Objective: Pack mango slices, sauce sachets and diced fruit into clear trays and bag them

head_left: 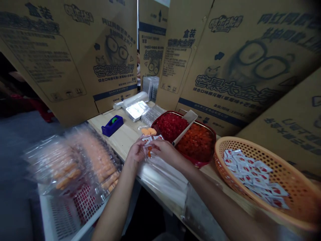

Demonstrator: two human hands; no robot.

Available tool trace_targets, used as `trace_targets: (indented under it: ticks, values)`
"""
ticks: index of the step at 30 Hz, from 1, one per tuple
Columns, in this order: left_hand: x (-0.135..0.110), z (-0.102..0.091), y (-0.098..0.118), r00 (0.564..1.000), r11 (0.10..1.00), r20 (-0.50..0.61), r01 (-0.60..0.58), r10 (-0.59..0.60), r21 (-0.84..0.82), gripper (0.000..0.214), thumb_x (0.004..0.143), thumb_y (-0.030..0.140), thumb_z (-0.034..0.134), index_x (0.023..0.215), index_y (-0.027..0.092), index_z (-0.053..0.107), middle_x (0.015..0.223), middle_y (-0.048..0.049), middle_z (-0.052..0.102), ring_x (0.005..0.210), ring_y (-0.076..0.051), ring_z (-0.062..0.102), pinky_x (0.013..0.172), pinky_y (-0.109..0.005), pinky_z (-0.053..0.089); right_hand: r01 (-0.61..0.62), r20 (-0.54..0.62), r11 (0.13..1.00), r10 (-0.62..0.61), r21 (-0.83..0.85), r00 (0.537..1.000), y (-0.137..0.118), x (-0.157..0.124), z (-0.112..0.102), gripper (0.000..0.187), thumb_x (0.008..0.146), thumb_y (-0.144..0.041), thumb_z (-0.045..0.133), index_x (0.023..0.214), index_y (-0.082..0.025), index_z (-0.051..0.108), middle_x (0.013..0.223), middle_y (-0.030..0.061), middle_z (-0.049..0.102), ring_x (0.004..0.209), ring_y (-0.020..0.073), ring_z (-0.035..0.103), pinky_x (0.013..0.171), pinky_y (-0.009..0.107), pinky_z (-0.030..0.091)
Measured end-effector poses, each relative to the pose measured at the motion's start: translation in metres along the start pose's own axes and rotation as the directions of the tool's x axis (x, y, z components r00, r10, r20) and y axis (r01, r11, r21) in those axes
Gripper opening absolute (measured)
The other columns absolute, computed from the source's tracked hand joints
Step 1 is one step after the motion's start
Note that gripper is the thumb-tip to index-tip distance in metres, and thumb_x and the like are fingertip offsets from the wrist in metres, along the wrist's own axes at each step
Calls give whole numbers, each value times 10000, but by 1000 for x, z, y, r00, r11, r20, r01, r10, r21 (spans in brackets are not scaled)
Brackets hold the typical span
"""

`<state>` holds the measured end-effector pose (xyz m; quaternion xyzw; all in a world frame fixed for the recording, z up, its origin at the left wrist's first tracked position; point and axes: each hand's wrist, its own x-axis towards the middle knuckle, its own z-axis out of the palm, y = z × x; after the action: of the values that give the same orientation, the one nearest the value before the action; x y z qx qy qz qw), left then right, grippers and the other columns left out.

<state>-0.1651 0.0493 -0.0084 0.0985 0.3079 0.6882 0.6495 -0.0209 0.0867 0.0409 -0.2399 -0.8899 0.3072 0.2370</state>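
A small clear pack (149, 152) with orange pieces inside sits between the 2 hands, over the near edge of the table (125, 138). White-and-red sachets (152, 138) touch its far side. The left hand (136, 152) pinches one end with curled fingers, and the right hand (166, 150) closes on the other end. Keeping both pinches level would likely stop the pieces from spilling. The pack's long axis seems to run from hand to hand, though the fingers hide much of it. A red basket (198, 164) of red and orange pieces stands just beyond.
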Motion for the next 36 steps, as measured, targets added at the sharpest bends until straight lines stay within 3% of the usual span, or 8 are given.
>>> trace_targets:
  ticks: [3,6,11,13,17,23,28,36]
  values:
    - [-9,-4,3,1000,1000,1,3,-3,6,541,628,-11,493,1130,185,546,817,-28,674,690,-171,640,695,-353,516,-73,-198,996,62,-50,978,-2,-28,-15,162,807,-142,463,823,-183,619,844,27,612,784,131,551,702,234,394]
    - [-20,-8,6,1000,1000,-27,5,-5,3,576,653,-17,483,1182,208,510,848,-21,677,722,-163,645,715,-352,520,-328,-439,935,239,-138,866,1,-70,-26,201,858,-227,401,855,-177,596,851,49,608,811,165,540,733,276,387]
    - [-42,-7,8,1000,1000,-29,5,-5,27,565,695,-24,444,1210,203,502,881,-46,689,761,-183,658,698,-355,540,-702,-609,623,420,-345,673,31,-142,-12,283,890,-196,313,969,-144,580,928,103,615,869,212,534,752,317,352]
    - [-50,-2,7,999,1000,-42,-7,8,23,564,703,-47,416,1206,190,515,839,-46,696,733,-162,661,663,-296,545,-727,-599,529,433,-436,674,49,-163,-2,309,890,-158,303,1051,-125,564,1023,127,608,958,232,517,813,344,323]
    - [-66,10,1,998,998,-68,18,-14,53,597,698,-71,394,1230,177,505,868,-67,700,746,-170,664,619,-263,550,-697,-568,507,412,-507,713,75,-182,8,326,902,-142,303,1132,-131,535,1126,119,585,1056,223,474,918,377,234]
    - [-86,13,-11,998,992,-46,52,-47,119,643,708,-63,397,1294,198,436,968,-74,688,759,-158,666,664,-274,558,-752,-603,460,453,-472,656,83,-180,7,303,917,-254,347,1121,-177,557,1086,105,590,1014,221,472,844,346,251]
    - [-101,5,-22,993,984,-16,115,-114,133,675,713,-41,432,1330,230,379,1061,-72,661,869,-188,658,745,-312,551,-715,-563,494,444,-495,697,92,-180,9,318,914,-253,353,1138,-143,550,1065,116,596,1013,211,465,872,336,233]
    - [-110,-9,-40,981,973,2,191,-193,127,704,704,-42,454,1331,265,362,1068,-49,660,923,-205,642,804,-373,530,-753,-619,505,447,-421,646,89,-181,8,342,924,-273,311,1171,-183,531,1051,103,580,991,217,449,830,351,221]
